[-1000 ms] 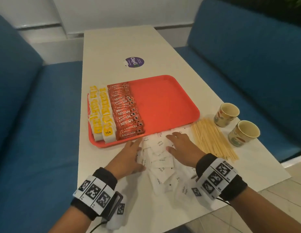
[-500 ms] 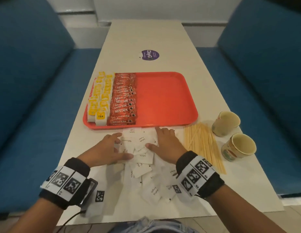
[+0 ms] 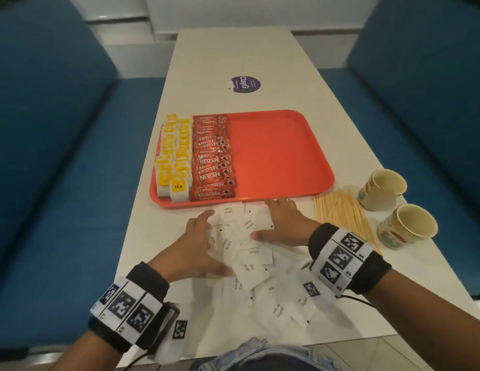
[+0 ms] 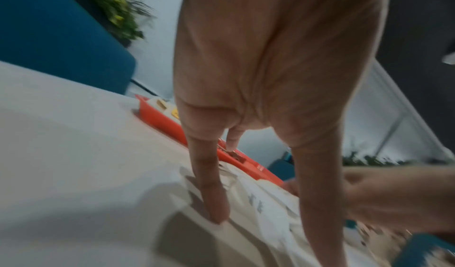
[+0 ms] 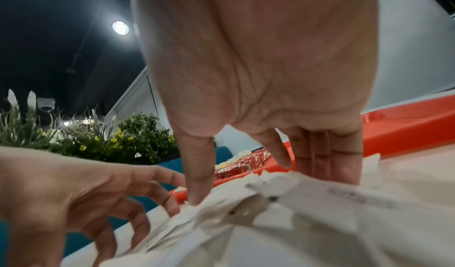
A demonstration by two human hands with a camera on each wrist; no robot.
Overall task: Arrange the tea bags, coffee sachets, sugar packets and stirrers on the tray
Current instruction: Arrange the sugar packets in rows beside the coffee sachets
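The orange tray (image 3: pixel 281 156) is sitting mid-table, its nine o'clock side already carrying tea bags (image 3: pixel 174 162) and coffee sachets (image 3: pixel 213 162) in neat rows, the three o'clock half lying bare. At the tray's six o'clock edge the white sugar packets (image 3: pixel 249 261) are sprawling in a loose heap on the table, and the wooden stirrers (image 3: pixel 340 215) are waiting at four o'clock, beside two paper cups (image 3: pixel 394 210).

The left hand (image 3: pixel 196 250) and right hand (image 3: pixel 284 223) are both lying flat-fingered on the heap, corralling it, gripping nothing as far as the blurred wrist views are showing. I'd say squaring the packets into one stack before lifting, pressing inward from both sides, is keeping them from sliding apart.

The pale table (image 3: pixel 233 54) is running between blue bench seats (image 3: pixel 59 156), with a purple sticker (image 3: pixel 245 84) at twelve o'clock.
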